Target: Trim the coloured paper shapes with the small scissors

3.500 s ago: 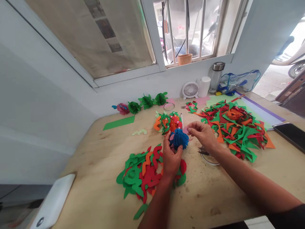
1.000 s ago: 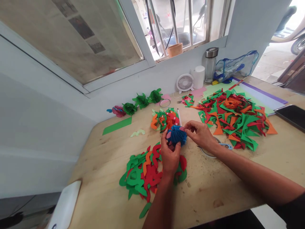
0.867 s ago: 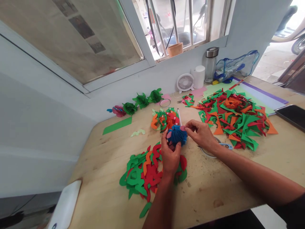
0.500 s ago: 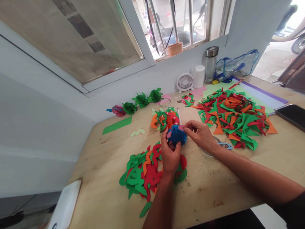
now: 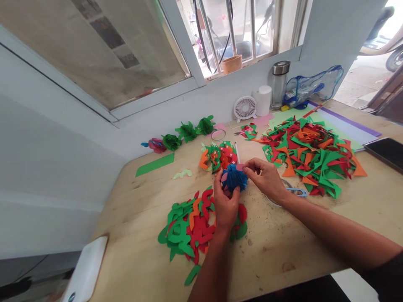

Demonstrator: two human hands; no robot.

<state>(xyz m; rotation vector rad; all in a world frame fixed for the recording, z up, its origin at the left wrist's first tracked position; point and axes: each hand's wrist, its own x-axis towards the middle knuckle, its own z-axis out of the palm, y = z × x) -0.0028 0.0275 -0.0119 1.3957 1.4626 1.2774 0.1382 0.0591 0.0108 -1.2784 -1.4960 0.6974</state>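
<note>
A blue ruffled paper ball (image 5: 235,178) with pink pieces on it is held over the table. My left hand (image 5: 226,205) wraps round its left and lower sides, fingers and thumb pressed to it. Between the fingertips of my right hand (image 5: 264,176) is a pink paper piece (image 5: 240,167), at the ball's upper right edge. Just behind the ball lies a small heap of orange, red and green cut pieces (image 5: 217,157), with a white pen (image 5: 237,153) beside it. Green and red wavy cut-outs (image 5: 185,226) lie left of my left hand and partly under it.
A large pile of paper scraps (image 5: 311,151) lies at the right, near a phone (image 5: 385,152). Green paper ornaments (image 5: 187,132), a small fan (image 5: 244,108), a bottle (image 5: 279,86) and a clear bag (image 5: 311,86) line the wall. Tape and a blue tool (image 5: 297,191) lie under my right wrist.
</note>
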